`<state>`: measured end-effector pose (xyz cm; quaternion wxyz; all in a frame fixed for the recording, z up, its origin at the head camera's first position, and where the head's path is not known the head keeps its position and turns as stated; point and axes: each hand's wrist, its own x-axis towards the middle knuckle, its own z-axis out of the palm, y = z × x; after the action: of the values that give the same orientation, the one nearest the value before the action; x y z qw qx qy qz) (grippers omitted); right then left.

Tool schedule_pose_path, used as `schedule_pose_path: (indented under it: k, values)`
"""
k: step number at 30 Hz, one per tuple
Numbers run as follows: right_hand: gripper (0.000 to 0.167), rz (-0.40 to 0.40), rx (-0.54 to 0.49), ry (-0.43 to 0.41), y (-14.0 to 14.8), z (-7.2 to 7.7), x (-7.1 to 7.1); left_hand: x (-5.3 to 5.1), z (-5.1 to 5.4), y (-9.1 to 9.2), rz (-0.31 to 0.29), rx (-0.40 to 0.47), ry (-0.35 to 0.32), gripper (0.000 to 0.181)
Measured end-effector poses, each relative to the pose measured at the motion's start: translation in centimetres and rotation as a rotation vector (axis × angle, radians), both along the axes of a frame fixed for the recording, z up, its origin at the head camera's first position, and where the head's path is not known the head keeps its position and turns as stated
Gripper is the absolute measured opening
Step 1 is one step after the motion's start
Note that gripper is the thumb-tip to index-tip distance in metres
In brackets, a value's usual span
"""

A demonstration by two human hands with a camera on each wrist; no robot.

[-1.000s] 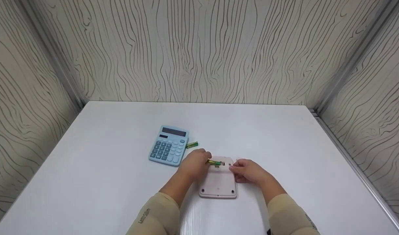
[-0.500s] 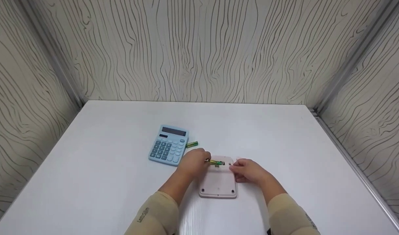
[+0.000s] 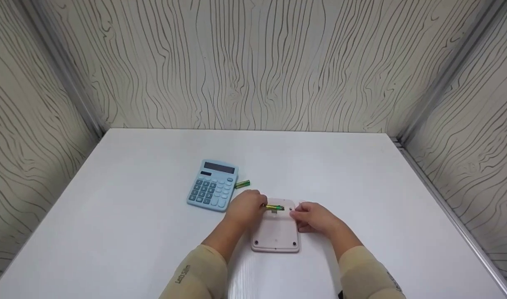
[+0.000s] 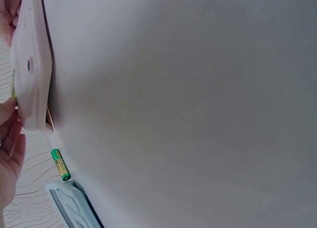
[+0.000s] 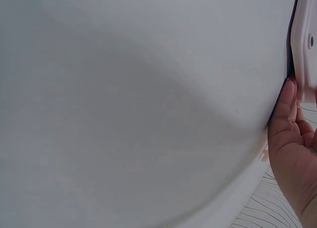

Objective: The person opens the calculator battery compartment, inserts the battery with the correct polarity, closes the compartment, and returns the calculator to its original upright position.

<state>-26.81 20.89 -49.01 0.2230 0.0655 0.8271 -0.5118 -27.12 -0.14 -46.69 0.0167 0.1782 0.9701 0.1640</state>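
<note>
Squarely between the person's two hands, a pink device (image 3: 275,232) lies back up on the worktop (image 3: 124,207), two dark feet showing at its near corners. The left hand (image 3: 246,207) reaches over its left side, fingers bent, thumb and fingertips closed on one end of a green and yellow battery (image 3: 274,207). That battery lies crosswise at the opening near the device's far end, pointing towards the right hand (image 3: 317,216); whether it is fully seated cannot be told. The right hand pinches the device's right edge near the far corner, thumb on top and the other fingers curled at the side. From the left wrist, the left thumb shows against the battery, and the device's near-side view is a pale, rounded edge.

Beyond the left hand lies a second battery (image 3: 242,184), loose and just beside the right edge of a blue calculator (image 3: 213,185); whether they touch is unclear. The calculator rests face up, slightly turned, its dark screen at the far end. Beige sleeves (image 3: 201,270) cover the forearms, with lettering on the left one. Behind the worktop stands a pale wall (image 3: 236,70) with dark wood-grain lines, meeting the side walls at grey metal rails (image 3: 444,85).
</note>
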Motion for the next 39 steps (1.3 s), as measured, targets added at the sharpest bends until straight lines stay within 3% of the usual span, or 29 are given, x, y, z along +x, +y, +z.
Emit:
schedule_pose_path:
  k: [11, 22, 28, 39]
  values:
    - [0.029, -0.010, 0.001, -0.010, -0.05, 0.11, -0.02, -0.20, -0.22, 0.05, 0.029, 0.049, 0.009, 0.013]
    - [0.028, 0.001, -0.012, -0.010, -0.11, 0.17, -0.05, -0.49, -0.12, 0.19, 0.089, 0.060, -0.042, 0.011]
    - [0.026, -0.006, -0.033, -0.017, -0.10, 0.17, 0.02, -0.47, -0.11, 0.19, 0.072, 0.060, -0.041, 0.011]
    - [0.027, -0.018, 0.000, 0.009, -0.16, 0.03, 0.10, -0.45, 0.55, 0.60, 0.077, 0.030, -0.105, 0.009]
